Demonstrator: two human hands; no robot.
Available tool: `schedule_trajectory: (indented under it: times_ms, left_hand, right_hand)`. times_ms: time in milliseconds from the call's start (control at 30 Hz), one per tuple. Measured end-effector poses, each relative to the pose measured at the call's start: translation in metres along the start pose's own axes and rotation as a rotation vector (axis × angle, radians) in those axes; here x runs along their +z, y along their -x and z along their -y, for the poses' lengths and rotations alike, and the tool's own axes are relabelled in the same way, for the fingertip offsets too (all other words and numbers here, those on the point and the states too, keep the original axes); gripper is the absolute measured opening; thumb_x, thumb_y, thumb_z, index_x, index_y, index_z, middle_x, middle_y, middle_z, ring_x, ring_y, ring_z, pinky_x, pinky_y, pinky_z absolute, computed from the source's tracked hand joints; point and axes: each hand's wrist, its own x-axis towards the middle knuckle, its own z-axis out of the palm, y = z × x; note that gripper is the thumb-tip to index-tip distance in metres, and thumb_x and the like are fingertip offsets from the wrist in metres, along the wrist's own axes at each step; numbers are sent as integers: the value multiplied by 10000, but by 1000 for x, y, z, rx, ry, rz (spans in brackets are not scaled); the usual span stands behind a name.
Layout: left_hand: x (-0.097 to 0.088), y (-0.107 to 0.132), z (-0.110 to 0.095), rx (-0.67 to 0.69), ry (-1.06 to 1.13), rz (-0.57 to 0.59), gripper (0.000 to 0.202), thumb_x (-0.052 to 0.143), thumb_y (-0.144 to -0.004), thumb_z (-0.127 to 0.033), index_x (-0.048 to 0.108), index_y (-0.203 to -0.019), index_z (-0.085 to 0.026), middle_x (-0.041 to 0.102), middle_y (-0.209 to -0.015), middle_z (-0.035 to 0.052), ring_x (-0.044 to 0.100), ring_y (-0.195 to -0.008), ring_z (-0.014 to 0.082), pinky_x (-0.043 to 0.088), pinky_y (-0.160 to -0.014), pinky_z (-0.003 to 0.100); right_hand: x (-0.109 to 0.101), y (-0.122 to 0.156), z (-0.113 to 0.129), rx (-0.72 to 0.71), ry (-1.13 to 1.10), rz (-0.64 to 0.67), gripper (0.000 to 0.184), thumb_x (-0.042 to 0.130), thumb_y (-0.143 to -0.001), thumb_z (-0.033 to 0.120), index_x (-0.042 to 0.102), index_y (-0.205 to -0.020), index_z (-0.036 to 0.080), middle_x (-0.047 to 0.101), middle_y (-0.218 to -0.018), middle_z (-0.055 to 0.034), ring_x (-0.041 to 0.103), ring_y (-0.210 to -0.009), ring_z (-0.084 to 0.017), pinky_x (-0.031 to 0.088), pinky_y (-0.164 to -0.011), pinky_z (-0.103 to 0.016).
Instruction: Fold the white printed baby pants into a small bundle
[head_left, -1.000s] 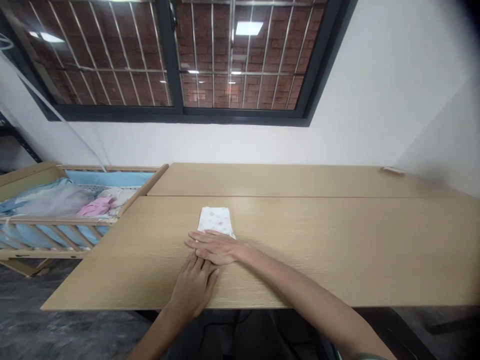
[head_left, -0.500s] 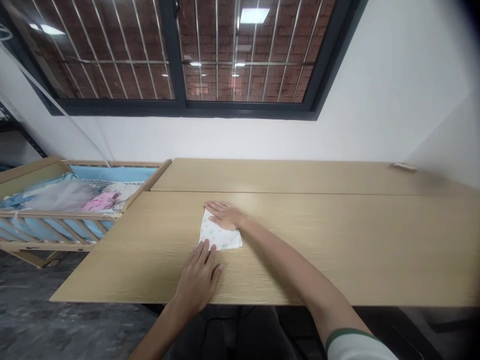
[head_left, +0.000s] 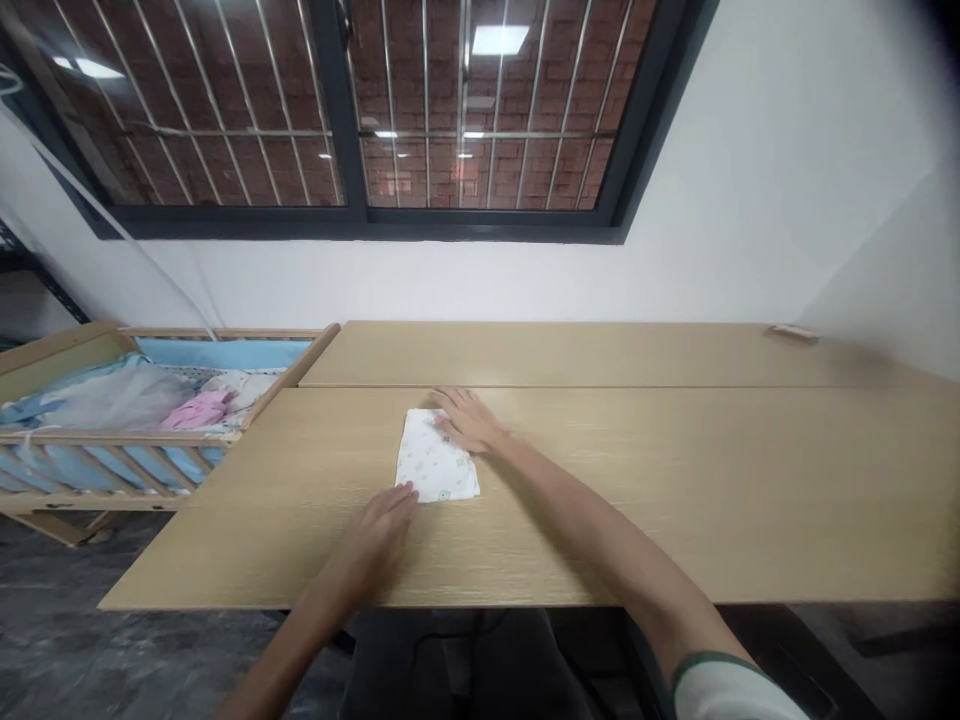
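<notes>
A white cloth (head_left: 431, 465) with a small printed pattern lies flat, as a folded square, on the pale wooden table (head_left: 637, 480). My right hand (head_left: 469, 420) is at the cloth's upper right corner, its fingers stretched out and pointing up and left. Part of that corner is hidden under the hand. At the lower left corner, the fingertips of my left hand (head_left: 379, 535) reach the cloth's edge, the fingers extended and the hand slightly blurred. Neither hand grips the cloth.
A wooden crib (head_left: 165, 435) with blue lining, holding pink and white fabric, stands left of the table. A narrow board (head_left: 555, 355) runs along the wall behind. Near the right corner lies a small flat object (head_left: 793, 334). A barred window (head_left: 480, 110) is above.
My right hand has slid right, off most of the cloth's upper part. My left hand has shifted left and slightly down to the corner. The cloth stays nearly in place.
</notes>
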Motion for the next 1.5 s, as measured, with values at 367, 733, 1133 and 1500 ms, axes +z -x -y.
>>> schedule_trajectory:
  times_ms: [367, 733, 1133, 1500]
  left_hand:
    - [-24, -14, 27, 49, 98, 16, 360, 355, -1042, -313, 640, -1229, -194, 672, -1284, 98, 596, -1231, 240, 456, -1104, 463]
    - [-65, -23, -2, -278, 637, 99, 445, 394, -993, -547, 669, -1059, -204, 725, -1067, 94, 652, -1039, 273, 517, -943, 391]
    - [-27, -63, 13, -472, 676, -122, 471, 636, -807, -629, 693, -868, -165, 766, -849, 90, 709, -757, 251, 552, -680, 338]
    - [-6, -68, 26, -489, 299, -181, 379, 622, -855, -490, 620, -1059, -171, 732, -926, 92, 699, -940, 295, 529, -873, 429]
  right_hand:
    - [-49, 105, 58, -6, -207, 304, 821, 643, -856, 635, 455, -1515, 182, 377, -1595, -157, 338, -1472, -348, 281, -1186, -504]
    - [-43, 119, 78, 247, -374, 90, 349, 449, -1018, 384, 640, -1269, 233, 730, -1097, -99, 670, -965, -268, 494, -868, -393]
    - [-2, 87, 45, 531, -502, -189, 318, 572, -917, 494, 586, -914, 177, 627, -797, -39, 560, -688, -176, 473, -634, -313]
    - [-2, 87, 55, 553, -345, -347, 552, 553, -918, 420, 425, -1347, 97, 545, -1305, -219, 537, -1214, -302, 462, -1033, -483]
